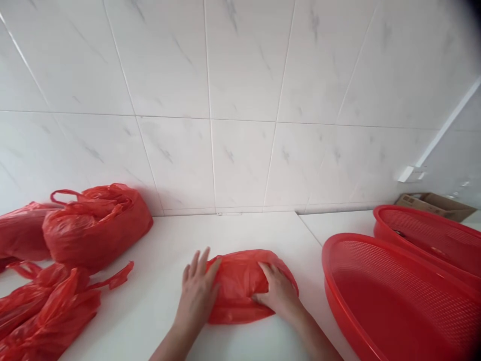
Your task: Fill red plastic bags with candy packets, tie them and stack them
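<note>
A red plastic bag (240,286) lies folded into a low, rounded bundle on the white tabletop in front of me. What is inside it, if anything, is hidden. At its left edge is my left hand (199,286), fingers stretched upward and apart, the thumb side touching the plastic. My right hand (280,291) rests on the bundle's right part. Its fingers bend over the top, with a gap between them and the thumb, which presses on the plastic.
Full red plastic bags (93,225) stand at the left by the tiled wall (244,165), with a crumpled red bag (52,311) before them. On the right are two red mesh baskets (361,296) (387,225). A cardboard box (421,201) sits behind them.
</note>
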`<state>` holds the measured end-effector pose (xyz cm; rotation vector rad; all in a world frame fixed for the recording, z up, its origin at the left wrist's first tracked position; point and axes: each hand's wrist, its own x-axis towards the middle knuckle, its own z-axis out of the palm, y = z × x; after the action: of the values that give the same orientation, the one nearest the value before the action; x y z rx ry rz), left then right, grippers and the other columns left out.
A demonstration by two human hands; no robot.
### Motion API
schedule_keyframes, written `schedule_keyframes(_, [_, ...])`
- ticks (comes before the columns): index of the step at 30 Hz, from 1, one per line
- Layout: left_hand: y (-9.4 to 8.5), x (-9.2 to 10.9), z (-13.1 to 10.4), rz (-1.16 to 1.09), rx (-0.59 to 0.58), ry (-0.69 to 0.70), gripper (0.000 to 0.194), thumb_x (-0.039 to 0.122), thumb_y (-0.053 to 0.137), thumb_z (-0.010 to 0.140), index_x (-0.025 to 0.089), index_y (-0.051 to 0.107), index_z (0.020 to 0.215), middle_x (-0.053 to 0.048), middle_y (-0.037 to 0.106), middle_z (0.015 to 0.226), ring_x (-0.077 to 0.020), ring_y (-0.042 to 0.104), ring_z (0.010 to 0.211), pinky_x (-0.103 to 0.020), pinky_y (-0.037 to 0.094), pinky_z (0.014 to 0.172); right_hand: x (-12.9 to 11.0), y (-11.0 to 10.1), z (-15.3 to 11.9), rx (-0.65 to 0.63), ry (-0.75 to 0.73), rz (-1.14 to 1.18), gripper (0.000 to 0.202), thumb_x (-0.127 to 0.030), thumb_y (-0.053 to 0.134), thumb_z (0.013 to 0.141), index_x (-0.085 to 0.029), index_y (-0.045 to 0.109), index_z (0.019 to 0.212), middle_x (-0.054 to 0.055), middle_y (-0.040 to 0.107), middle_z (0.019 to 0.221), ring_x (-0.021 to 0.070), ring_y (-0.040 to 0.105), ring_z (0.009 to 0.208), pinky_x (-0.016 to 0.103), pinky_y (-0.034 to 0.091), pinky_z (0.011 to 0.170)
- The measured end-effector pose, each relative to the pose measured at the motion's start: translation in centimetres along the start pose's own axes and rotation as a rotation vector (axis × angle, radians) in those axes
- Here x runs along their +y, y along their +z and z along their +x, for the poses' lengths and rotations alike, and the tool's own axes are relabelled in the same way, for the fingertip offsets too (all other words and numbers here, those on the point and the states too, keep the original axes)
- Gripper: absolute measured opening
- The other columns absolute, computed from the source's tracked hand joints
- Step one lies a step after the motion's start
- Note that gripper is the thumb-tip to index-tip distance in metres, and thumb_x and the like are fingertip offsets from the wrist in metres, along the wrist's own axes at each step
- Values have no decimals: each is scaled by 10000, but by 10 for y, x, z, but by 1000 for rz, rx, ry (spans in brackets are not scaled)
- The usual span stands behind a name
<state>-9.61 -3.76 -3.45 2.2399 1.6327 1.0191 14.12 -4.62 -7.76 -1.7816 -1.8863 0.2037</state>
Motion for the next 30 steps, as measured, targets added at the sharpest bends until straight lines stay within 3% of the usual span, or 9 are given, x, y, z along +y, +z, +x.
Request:
schedule_keyframes(3, [-3,-26,4,-333,8,-316,348,212,572,756,269,655,1089,-87,519,1366,-352,447,1268,-545,344,1027,8,-10,3,11,-31,54,716,-358,766,606,-233,550,1277,78,640,1212,239,638,1058,307,542,795])
schedule_keyframes(5, [-4,-35,3,-452,-10,-442,286,290,574,764,242,656,1034,-98,647,1147,-317,619,1018,-483,487,858,11,-15,6,58,-51,75,544,-376,704,708,-218,593,1217,60,671,1166,212,644,1051,292,537,825])
schedule_keyframes(7, [-2,-36,0,-547,-8,-513,271,328,575,766,218,639,1006,-86,689,975,-277,662,855,-415,530,731,12,-19,7,133,-61,85,350,-376,559,852,-195,629,1144,66,696,1108,195,656,1020,300,533,839])
schedule_keyframes(9, [1,-31,-3,-677,8,-561,260,345,596,759,212,622,980,-66,695,921,-244,670,817,-354,534,685,9,-22,6,226,-67,79,306,-342,428,933,-180,646,1074,79,711,1044,190,670,956,315,533,819])
schedule_keyframes(14, [4,-15,-7,-1024,42,-592,304,422,673,725,204,606,926,-56,708,921,-210,682,747,-299,526,612,-16,-23,-4,361,-191,38,258,-247,409,937,-190,660,933,67,697,878,188,648,816,333,510,760])
schedule_keyframes(17, [5,-14,-7,-1196,95,-593,331,448,698,703,182,579,860,-67,708,862,-214,683,707,-314,532,608,-28,-15,-8,365,-268,-24,229,-201,439,906,-208,658,975,74,680,948,214,635,892,385,494,823])
schedule_keyframes(20, [7,-18,-6,-1304,166,-591,321,425,710,699,182,557,844,-51,699,842,-207,682,729,-321,536,649,-22,-3,-7,320,-210,-143,274,-190,492,844,-205,645,1071,104,662,1087,263,630,992,437,504,849])
schedule_keyframes(25, [7,-22,-6,-1368,204,-587,277,368,730,708,188,583,860,-11,680,838,-161,661,733,-289,522,690,6,5,-1,261,-119,-143,275,-253,467,876,-195,646,1076,85,710,986,233,690,845,349,562,656])
schedule_keyframes(30, [7,-20,-6,-1377,163,-585,277,391,722,708,194,605,864,-4,678,837,-150,645,716,-274,505,674,1,1,-2,273,-140,-140,261,-272,451,900,-199,652,1050,73,690,1045,222,667,924,352,561,741])
